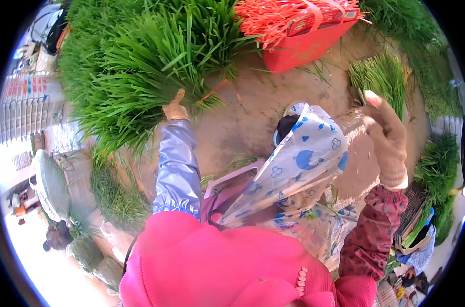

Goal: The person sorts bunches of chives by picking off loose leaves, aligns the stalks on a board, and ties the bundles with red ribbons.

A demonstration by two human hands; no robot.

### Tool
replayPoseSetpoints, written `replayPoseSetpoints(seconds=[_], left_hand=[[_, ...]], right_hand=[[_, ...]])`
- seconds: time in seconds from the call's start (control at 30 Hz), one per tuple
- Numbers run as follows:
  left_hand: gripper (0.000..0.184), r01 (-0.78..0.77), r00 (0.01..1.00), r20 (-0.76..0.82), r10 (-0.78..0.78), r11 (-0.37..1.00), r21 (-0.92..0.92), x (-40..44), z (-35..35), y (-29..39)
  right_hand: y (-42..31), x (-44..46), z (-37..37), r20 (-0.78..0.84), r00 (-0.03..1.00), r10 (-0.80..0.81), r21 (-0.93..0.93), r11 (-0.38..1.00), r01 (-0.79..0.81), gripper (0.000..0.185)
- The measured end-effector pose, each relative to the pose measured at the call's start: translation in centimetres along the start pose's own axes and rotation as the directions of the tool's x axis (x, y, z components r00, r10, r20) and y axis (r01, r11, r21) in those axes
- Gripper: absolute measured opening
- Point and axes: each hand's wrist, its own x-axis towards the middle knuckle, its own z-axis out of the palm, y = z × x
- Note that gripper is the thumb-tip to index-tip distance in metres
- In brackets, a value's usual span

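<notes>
My left hand (176,107), in a tan glove, reaches to the edge of a big heap of long green leafy stalks (140,66). One finger or the thumb sticks up; the others are hidden against the leaves, so a grip cannot be made out. A thin orange strip (214,91) lies beside it among the leaf ends. On the right, my right hand (388,135) is raised in a similar glove with bare fingertips. Its fingers are bent but apart, and nothing shows between them. Just behind it lies a smaller bunch of green stalks (381,77).
A red box (304,46) full of orange-red strips stands at the back. Before me are a patterned plastic sheet (304,158) and a pink frame (235,176). Loose greens (117,194) lie at left, near a large round tub (50,184). More greens (437,169) line the right side.
</notes>
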Motion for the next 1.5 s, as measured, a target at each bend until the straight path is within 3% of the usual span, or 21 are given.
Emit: replayPoseSetpoints(seconds=[0.03, 0.1, 0.2, 0.27, 0.3, 0.33, 0.43, 0.5, 0.53, 0.6, 0.7, 0.77, 0.8, 0.87, 0.93, 0.97, 1.1, 1.13, 1.3, 1.37, 1.5], left_hand=[[0.026, 0.047, 0.999, 0.018, -0.047, 0.997, -0.053, 1.0, -0.2, -1.1], [0.037, 0.104, 0.993, -0.062, -0.099, 0.990, 0.097, 1.5, 0.3, -1.8], [0.076, 0.306, 0.942, -0.162, -0.295, 0.951, 0.047, 0.9, 2.3, 1.3], [0.084, 0.216, 0.950, -0.254, -0.184, 0.971, 0.103, 0.6, 3.9, 3.8], [0.089, 0.173, 0.948, -0.291, -0.128, 0.976, 0.133, 0.6, 4.4, 4.3], [0.086, -0.234, 0.964, -0.042, 0.264, 0.908, 0.349, 3.6, 1.4, 3.6], [0.086, -0.272, 0.960, 0.021, 0.278, 0.918, 0.288, -4.1, 8.4, 10.8], [0.090, -0.547, 0.837, 0.185, 0.515, 0.797, 0.255, -2.3, 8.1, 13.8], [0.094, -0.621, 0.760, 0.199, 0.619, 0.602, 0.502, -3.3, 8.3, 16.4], [0.098, -0.816, 0.482, 0.372, 0.794, 0.252, 0.520, -5.6, 11.9, 18.9], [0.086, -0.950, 0.286, 0.529, 0.799, 0.166, 0.263, -13.3, 18.5, 22.6], [0.077, -0.950, 0.311, 0.595, 0.741, 0.236, 0.203, -19.4, 22.5, 22.9], [0.069, -0.983, 0.172, 0.643, 0.746, 0.172, 0.063, -21.1, 23.8, 22.0], [0.056, -0.980, 0.024, 0.810, 0.586, 0.173, -0.096, -24.4, 27.0, 20.2], [0.048, -0.899, -0.085, 0.904, 0.418, 0.359, -0.250, -26.7, 30.5, 16.7], [0.049, -0.919, -0.208, 0.933, 0.294, 0.267, -0.289, -27.7, 32.0, 15.3], [0.059, -0.881, -0.348, 0.921, -0.172, 0.397, -0.258, -29.4, 37.9, 5.3], [0.060, -0.842, -0.364, 0.882, -0.299, 0.511, -0.174, -28.8, 39.2, 1.6], [0.061, -0.950, -0.214, 0.581, -0.785, 0.306, 0.064, -31.8, 45.9, -8.3], [0.064, -0.979, -0.191, 0.492, -0.849, 0.201, -0.033, -33.6, 48.3, -11.1], [0.075, -0.985, -0.125, 0.404, -0.906, 0.065, -0.158, -35.1, 50.9, -18.9]], right_hand=[[1.6, -0.9, -1.1, -0.065, 0.998, -0.018, 0.001, 1.000, 0.018, 0.047], [4.4, -3.1, -2.9, -0.131, 0.991, -0.036, 0.001, 0.999, 0.036, 0.047], [8.2, -7.1, -4.6, -0.155, 0.973, 0.171, -0.106, 0.976, -0.188, 0.046], [10.2, -10.1, -5.0, -0.181, 0.900, 0.397, 0.024, 0.917, -0.399, 0.045], [11.1, -11.1, -5.0, -0.188, 0.898, 0.399, 0.028, 0.916, -0.401, 0.045], [12.0, -12.5, -5.0, -0.182, 0.885, 0.429, 0.036, 0.902, -0.430, 0.044], [10.4, -16.4, -4.8, -0.323, 0.820, 0.473, 0.022, 0.870, -0.493, 0.041], [12.6, -18.9, -4.4, -0.324, 0.815, 0.481, 0.081, 0.872, -0.482, 0.040], [14.1, -19.5, -3.7, -0.340, 0.821, 0.459, 0.110, 0.886, -0.450, 0.040], [15.6, -21.1, -4.3, -0.406, 0.803, 0.436, 0.151, 0.899, -0.412, 0.039], [16.5, -22.6, -4.3, -0.397, 0.759, 0.516, 0.263, 0.857, -0.444, 0.040], [17.4, -23.4, -4.3, -0.350, 0.748, 0.564, 0.327, 0.822, -0.467, 0.043], [18.6, -22.9, -5.0, -0.345, 0.757, 0.556, 0.335, 0.826, -0.454, 0.043], [19.6, -22.7, -5.8, -0.238, 0.796, 0.557, 0.258, 0.826, -0.501, 0.047], [19.9, -21.8, -7.0, -0.267, 0.786, 0.558, 0.257, 0.827, -0.500, 0.049], [20.0, -21.1, -7.8, -0.294, 0.777, 0.556, 0.249, 0.830, -0.500, 0.051], [20.1, -15.6, -13.4, -0.386, 0.828, 0.407, -0.047, 0.887, -0.458, 0.055], [20.1, -13.8, -14.9, -0.410, 0.851, 0.328, -0.106, 0.910, -0.402, 0.060], [22.2, -3.1, -21.0, -0.410, 0.900, 0.149, -0.124, 0.968, -0.217, 0.078], [23.7, 2.3, -22.7, -0.379, 0.919, 0.106, -0.622, 0.707, -0.337, 0.089], [27.1, 10.9, -23.6, -0.282, 0.935, 0.214, -0.739, 0.573, -0.354, 0.098]])
